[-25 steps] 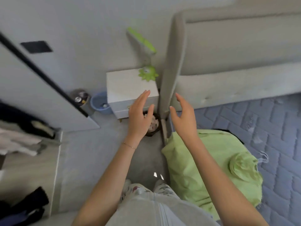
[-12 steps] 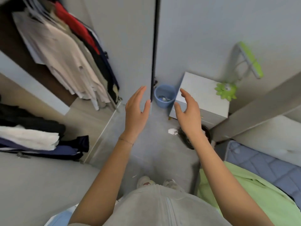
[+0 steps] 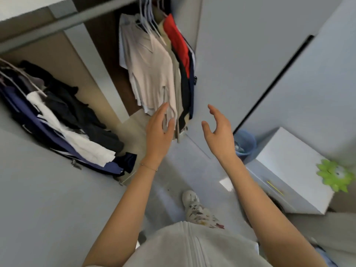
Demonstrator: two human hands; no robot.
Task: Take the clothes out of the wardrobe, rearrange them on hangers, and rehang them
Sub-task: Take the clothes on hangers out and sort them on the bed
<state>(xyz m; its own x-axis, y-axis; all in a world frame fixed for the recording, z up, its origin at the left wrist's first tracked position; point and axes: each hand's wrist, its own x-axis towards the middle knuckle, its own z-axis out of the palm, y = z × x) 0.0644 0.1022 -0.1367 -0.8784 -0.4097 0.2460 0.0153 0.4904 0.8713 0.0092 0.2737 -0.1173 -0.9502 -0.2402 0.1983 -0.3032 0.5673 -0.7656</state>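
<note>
Head view: a person stands before an open wardrobe (image 3: 96,74) with both bare arms raised toward the row of hanging clothes (image 3: 154,78), the job of taking them out seemingly not yet begun. The left hand (image 3: 158,135), a thin bracelet (image 3: 148,167) at its wrist, has its fingers straight and spread and holds nothing. Its fingertips overlap the hem of the pale beige shirt (image 3: 150,70) at the front of the row, though whether they touch the cloth cannot be told. The right hand (image 3: 219,135) is just as empty, fingers loosely curved and thumb apart, hovering to the right of the garments and clear of them. Held palms inward with a gap between them, the hands look set to gather the bunch from both sides. The clothes hang on white hangers (image 3: 148,18) against the right wall of their compartment, a red garment (image 3: 178,45) and dark ones behind the beige. A looser heap of dark and white clothing (image 3: 63,120) lies in the compartment to the left. To the right, on the floor, a blue bin (image 3: 245,143) sits beside a white cabinet (image 3: 289,170).
</note>
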